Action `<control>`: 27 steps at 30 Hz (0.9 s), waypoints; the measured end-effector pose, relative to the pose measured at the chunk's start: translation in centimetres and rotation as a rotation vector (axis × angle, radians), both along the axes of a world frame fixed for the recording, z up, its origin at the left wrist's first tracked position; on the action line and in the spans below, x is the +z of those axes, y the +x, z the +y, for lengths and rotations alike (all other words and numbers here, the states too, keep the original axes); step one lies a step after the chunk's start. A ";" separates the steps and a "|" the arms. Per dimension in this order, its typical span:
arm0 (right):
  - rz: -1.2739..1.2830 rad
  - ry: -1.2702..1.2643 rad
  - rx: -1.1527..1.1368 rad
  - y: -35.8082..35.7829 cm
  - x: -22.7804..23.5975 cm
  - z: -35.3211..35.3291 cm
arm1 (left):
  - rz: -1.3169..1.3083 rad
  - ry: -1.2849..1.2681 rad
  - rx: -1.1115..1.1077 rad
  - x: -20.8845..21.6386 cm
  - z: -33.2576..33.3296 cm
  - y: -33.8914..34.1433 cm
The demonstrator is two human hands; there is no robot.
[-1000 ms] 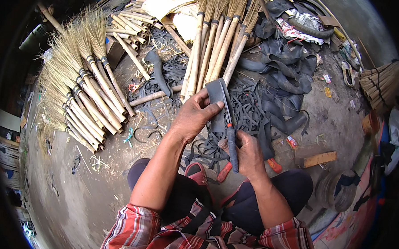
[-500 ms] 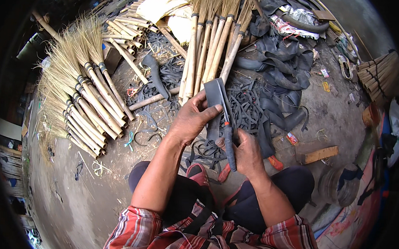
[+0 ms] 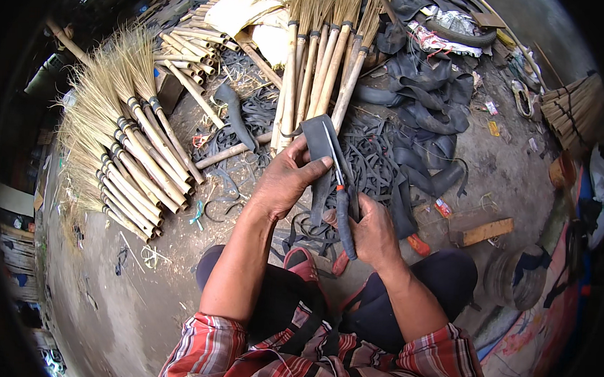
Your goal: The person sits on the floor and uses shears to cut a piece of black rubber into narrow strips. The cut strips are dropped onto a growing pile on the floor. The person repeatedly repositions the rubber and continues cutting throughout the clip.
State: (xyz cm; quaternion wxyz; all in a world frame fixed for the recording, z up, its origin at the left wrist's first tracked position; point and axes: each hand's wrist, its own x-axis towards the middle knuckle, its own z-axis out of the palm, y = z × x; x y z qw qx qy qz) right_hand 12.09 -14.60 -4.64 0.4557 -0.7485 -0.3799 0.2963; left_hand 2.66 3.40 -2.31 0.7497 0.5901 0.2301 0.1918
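A flat piece of black rubber (image 3: 314, 133) is pinched in my left hand (image 3: 282, 179), with the thumb across its face and a length hanging below the fingers. My right hand (image 3: 375, 233) is closed round scissors (image 3: 344, 220) whose handle is wrapped in dark tape with a bit of red near the pivot. The blades point away from me and lie along the rubber, with rubber showing on both sides of them. I cannot make out the whole lower blade. Beneath both hands lies a heap of thin black rubber strips (image 3: 371, 158).
Finished brooms (image 3: 141, 161) lie in a row at the left; more brooms (image 3: 324, 61) lie straight ahead. Bamboo handles (image 3: 190, 49) are piled behind. Larger rubber pieces (image 3: 430, 106) spread to the right, near a wooden block (image 3: 487, 232) and a round, ridged drum-like object (image 3: 514, 278).
The rubber and the scissors have tilted a little to the left at their far ends. The scissor blade now shows more plainly across the rubber's face. Both hands keep their grip.
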 end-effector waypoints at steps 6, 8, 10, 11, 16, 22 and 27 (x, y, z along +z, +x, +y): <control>-0.009 -0.036 0.045 -0.4 0.7 -0.1 | -0.024 -0.136 0.076 0.3 1.2 -0.6; -0.003 -0.047 0.038 -0.4 0.5 0.1 | -0.026 -0.087 0.040 0.3 0.9 -0.7; 0.000 -0.016 0.022 -0.2 0.2 0.2 | 0.002 -0.011 -0.005 0.2 0.5 -0.7; 0.013 -0.012 0.016 -0.1 0.0 0.1 | 0.022 -0.022 -0.027 0.1 0.3 -0.7; -0.074 0.054 0.001 -0.3 -0.6 0.1 | 0.028 -0.107 0.029 0.2 0.7 -0.4; -0.060 -0.040 -0.006 -0.4 0.0 0.1 | -0.010 -0.031 0.052 0.1 1.2 -0.7; -0.110 0.078 -0.016 0.0 0.4 0.2 | 0.007 0.024 -0.030 -0.4 0.3 -0.7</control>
